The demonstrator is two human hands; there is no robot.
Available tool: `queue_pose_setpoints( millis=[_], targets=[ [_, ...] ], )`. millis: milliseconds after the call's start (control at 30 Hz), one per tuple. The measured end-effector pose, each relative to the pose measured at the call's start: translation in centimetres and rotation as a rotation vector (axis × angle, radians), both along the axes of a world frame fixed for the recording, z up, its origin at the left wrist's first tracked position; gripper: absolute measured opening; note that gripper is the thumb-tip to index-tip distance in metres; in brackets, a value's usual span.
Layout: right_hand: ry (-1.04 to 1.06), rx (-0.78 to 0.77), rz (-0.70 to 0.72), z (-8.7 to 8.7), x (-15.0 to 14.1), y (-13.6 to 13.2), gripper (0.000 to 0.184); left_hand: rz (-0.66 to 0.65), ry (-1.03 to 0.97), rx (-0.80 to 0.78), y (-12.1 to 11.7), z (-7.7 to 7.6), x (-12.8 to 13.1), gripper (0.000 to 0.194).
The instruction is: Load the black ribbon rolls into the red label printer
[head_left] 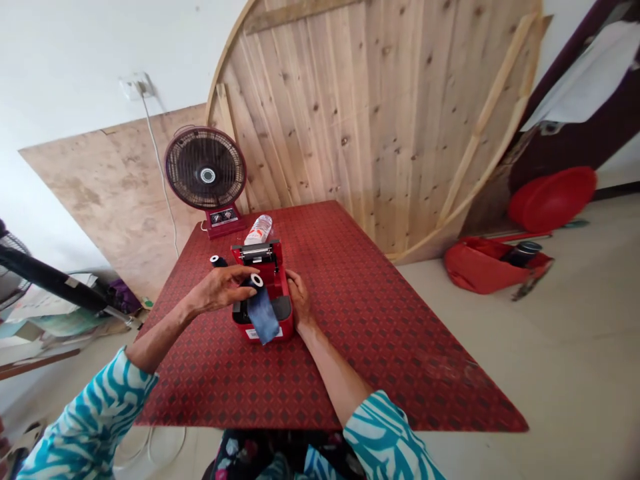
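A red label printer (pixel 241 330) sits on the table, its lid (pixel 257 252) tipped up and its inside exposed. My left hand (pixel 220 288) pinches a roll of dark ribbon (pixel 257 281) with a white core, held over the printer's opening. From the roll a loose bluish strip of ribbon (pixel 265 320) hangs down across the front of the printer. My right hand (pixel 300 297) grips the printer's right side, its fingers curled along the wall. Behind my left hand, a second small dark roll (pixel 217 261) with a white core stands on the table.
Behind the printer lies a clear plastic bottle (pixel 259 229). A dark red fan (pixel 206 173) stands at the table's back left corner. The table (pixel 380 333) has a red patterned cover. A large round wooden board (pixel 380 113) leans against the wall behind.
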State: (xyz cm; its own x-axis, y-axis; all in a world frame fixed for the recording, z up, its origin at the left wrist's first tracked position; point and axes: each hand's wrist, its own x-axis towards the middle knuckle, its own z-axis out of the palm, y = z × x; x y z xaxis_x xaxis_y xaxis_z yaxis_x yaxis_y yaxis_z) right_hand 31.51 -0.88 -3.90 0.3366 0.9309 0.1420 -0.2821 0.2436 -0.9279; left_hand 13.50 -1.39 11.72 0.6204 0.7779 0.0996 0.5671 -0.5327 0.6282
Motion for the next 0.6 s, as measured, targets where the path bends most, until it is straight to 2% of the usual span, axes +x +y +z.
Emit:
queue_pose_setpoints(
  millis=[200,367,500,600],
  targets=[
    [-0.009,0.027,-0.029,-0.2,-0.1,0.2,0.033,0.063,0.321,0.169,1.3,-1.2,3.6,0.031],
    [0.006,0.021,-0.008,-0.3,-0.2,0.3,0.034,0.07,0.558,0.166,2.9,-2.4,5.0,0.03],
    [0.007,0.026,-0.006,-0.1,-0.2,0.2,0.034,0.023,0.602,0.124,4.1,-3.3,5.6,0.025],
    [0.003,0.03,-0.016,0.1,-0.1,0.1,0.034,-0.035,0.577,0.1,4.3,-3.2,5.1,0.023]
  ],
)
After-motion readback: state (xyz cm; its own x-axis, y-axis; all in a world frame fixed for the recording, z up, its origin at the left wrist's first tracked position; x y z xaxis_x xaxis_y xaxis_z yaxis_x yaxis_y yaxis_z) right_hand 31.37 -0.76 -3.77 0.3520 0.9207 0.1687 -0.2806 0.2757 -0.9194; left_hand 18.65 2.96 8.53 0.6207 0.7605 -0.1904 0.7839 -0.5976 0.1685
